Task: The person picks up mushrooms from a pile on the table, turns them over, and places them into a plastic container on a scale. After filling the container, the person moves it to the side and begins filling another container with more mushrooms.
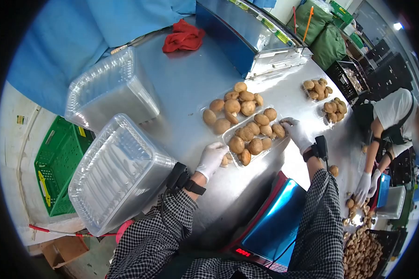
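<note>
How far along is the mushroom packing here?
Done: a full tray and two far trays lie on the table. In hand: left hand and right hand at the ends of another tray. Left: empty tray stacks and loose mushrooms.

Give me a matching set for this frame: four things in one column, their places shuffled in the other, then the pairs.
1 crumpled red cloth
2 green plastic crate
3 clear plastic tray filled with brown mushrooms
4 blue scale platform

A between the gloved left hand and right hand
B off the steel table, at the left
C nearest the camera, beside a red digit display
D far end of the table

Pairs: 1-D, 2-B, 3-A, 4-C
</note>
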